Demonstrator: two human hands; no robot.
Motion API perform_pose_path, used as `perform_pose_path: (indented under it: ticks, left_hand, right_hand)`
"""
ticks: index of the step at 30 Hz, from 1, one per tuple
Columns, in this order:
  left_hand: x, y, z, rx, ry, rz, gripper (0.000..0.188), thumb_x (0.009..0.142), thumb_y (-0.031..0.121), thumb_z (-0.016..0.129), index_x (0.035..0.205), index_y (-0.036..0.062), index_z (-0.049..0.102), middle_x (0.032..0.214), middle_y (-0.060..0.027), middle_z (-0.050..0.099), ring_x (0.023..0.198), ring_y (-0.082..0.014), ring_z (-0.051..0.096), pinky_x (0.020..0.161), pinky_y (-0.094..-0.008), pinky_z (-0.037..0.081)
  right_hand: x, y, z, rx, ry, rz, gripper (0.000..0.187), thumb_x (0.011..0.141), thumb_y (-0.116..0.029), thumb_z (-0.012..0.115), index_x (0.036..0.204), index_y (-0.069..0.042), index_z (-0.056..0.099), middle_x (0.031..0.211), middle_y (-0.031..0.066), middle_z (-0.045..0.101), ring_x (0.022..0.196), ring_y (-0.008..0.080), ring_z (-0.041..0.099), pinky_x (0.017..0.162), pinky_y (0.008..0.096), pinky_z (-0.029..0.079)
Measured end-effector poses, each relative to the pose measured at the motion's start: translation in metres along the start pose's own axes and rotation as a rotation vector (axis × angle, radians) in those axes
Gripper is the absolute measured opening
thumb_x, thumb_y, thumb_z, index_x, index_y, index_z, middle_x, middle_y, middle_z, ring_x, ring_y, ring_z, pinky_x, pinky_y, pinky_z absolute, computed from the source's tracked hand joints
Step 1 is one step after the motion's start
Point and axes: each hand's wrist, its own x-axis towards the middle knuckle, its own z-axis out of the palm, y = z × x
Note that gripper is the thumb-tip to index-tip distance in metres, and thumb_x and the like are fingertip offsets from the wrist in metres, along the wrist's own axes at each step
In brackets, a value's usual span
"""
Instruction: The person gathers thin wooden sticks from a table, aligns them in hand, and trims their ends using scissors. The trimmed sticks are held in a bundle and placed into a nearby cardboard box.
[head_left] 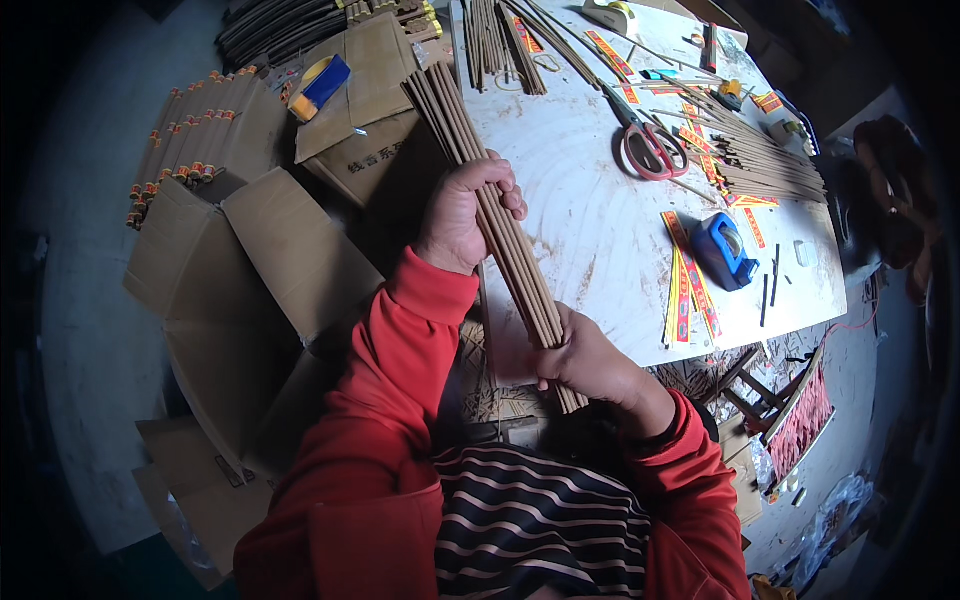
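A bundle of long brown incense sticks [513, 240] slants across the middle of the view, held in the air over the table's near left edge. My left hand [470, 212] is closed around its upper half, fingers wrapped over the sticks. Lower down, my right hand [590, 362] grips the bundle close to its near end, thumb lying along it. The far ends of the sticks fan out slightly above my left hand. Hidden under both palms are parts of the bundle.
On the white table [590, 250] lie red-handled scissors [652, 150], a blue tape dispenser [724, 250], red-and-yellow label strips [690, 280] and loose sticks [765, 165]. An open carton [235, 350] stands at left, near wrapped bundles [190, 135] and a closed carton [365, 95] bearing a tape dispenser [320, 85].
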Motion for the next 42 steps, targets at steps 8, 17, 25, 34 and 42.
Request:
perform_pose_path:
  ticks: [8, 17, 25, 34, 42]
  left_hand:
    - [-0.001, 0.005, 0.000, -0.148, -0.156, 0.021, 0.010, 0.078, 0.008, 0.057, 0.084, 0.0059, 0.049, 0.063, -0.0015, 0.048, 0.054, -0.0130, 0.046, 0.052, -0.0271, 0.041]
    - [0.000, -0.002, 0.000, 0.035, 0.057, 0.035, 0.013, 0.075, 0.005, 0.056, 0.086, 0.0082, 0.051, 0.062, -0.0036, 0.052, 0.056, -0.0138, 0.050, 0.054, -0.0281, 0.042]
    - [-0.002, -0.004, 0.011, -0.068, 0.055, -0.021, 0.011, 0.072, 0.004, 0.056, 0.081, 0.0067, 0.051, 0.061, -0.0054, 0.051, 0.054, -0.0162, 0.049, 0.054, -0.0314, 0.042]
    - [0.000, -0.006, 0.000, -0.224, -0.164, -0.003, 0.008, 0.077, 0.005, 0.056, 0.082, 0.0062, 0.051, 0.066, -0.0016, 0.048, 0.056, -0.0117, 0.044, 0.053, -0.0262, 0.039]
    - [-0.001, -0.009, 0.000, -0.095, -0.087, -0.020, 0.007, 0.075, 0.006, 0.058, 0.077, 0.0084, 0.052, 0.062, -0.0018, 0.050, 0.054, -0.0130, 0.048, 0.051, -0.0277, 0.040]
  right_hand:
    - [-0.002, -0.005, -0.004, 0.178, -0.179, 0.087, 0.032, 0.063, 0.003, 0.061, 0.090, -0.001, 0.046, 0.063, 0.0061, 0.050, 0.045, 0.0150, 0.052, 0.041, 0.0267, 0.045]
    - [0.003, 0.007, -0.007, -0.138, 0.046, -0.015, 0.030, 0.068, -0.002, 0.061, 0.094, 0.005, 0.048, 0.073, 0.0120, 0.059, 0.062, 0.0209, 0.059, 0.055, 0.0279, 0.047]
    - [0.000, -0.005, -0.004, 0.221, -0.126, 0.077, 0.026, 0.064, 0.004, 0.063, 0.085, 0.001, 0.047, 0.064, 0.0054, 0.050, 0.047, 0.0151, 0.054, 0.044, 0.0266, 0.046]
    - [0.001, -0.005, -0.007, 0.267, -0.229, 0.048, 0.028, 0.065, 0.003, 0.062, 0.087, 0.000, 0.046, 0.065, 0.0047, 0.050, 0.050, 0.0128, 0.052, 0.045, 0.0245, 0.044]
    - [0.003, 0.003, -0.002, 0.141, -0.082, -0.012, 0.029, 0.064, 0.003, 0.060, 0.091, 0.001, 0.049, 0.072, 0.0037, 0.052, 0.064, 0.0107, 0.052, 0.057, 0.0236, 0.045]
